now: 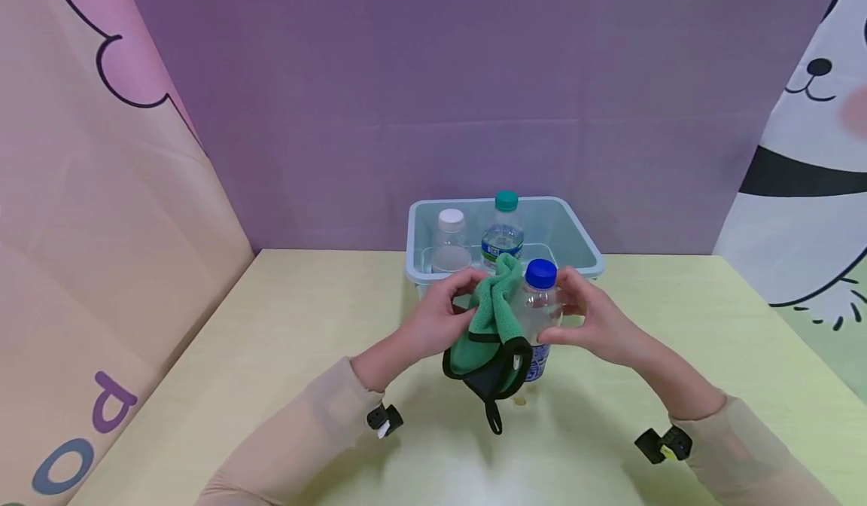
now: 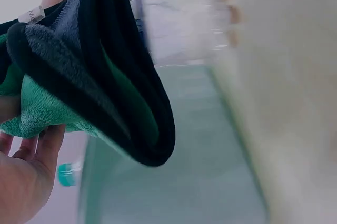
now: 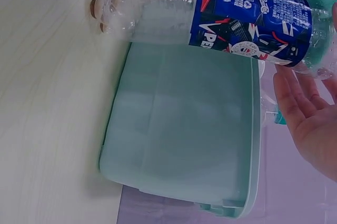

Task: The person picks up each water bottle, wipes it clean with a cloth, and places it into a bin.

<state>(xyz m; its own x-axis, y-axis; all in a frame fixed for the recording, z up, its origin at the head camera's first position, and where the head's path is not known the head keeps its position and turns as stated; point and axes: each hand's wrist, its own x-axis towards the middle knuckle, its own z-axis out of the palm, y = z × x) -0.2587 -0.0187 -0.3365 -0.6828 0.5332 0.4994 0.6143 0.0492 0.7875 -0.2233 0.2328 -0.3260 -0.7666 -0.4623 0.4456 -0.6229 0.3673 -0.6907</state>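
My left hand [image 1: 433,321] grips a green towelling cloth [image 1: 497,306] with black edging and a dark grey face, bunched up, a black loop hanging from its lower corner. Close against the cloth is a clear plastic bottle [image 1: 531,314] with a blue cap, upright. My right hand [image 1: 603,325] holds this bottle from the right, thumb and fingers on its upper part. The right wrist view shows a blue Pepsi label [image 3: 253,16] round the bottle and its lobed base. In the left wrist view the cloth [image 2: 95,71] hides part of the bottle [image 2: 181,21].
Behind the hands, at the table's back edge, stands a light blue plastic bin [image 1: 579,236]. Inside are a white-capped bottle [image 1: 450,242] and a green-capped bottle [image 1: 503,236]. A small brownish spot [image 1: 519,400] lies on the table [image 1: 325,295] below the held bottle. Purple cloth hangs behind.
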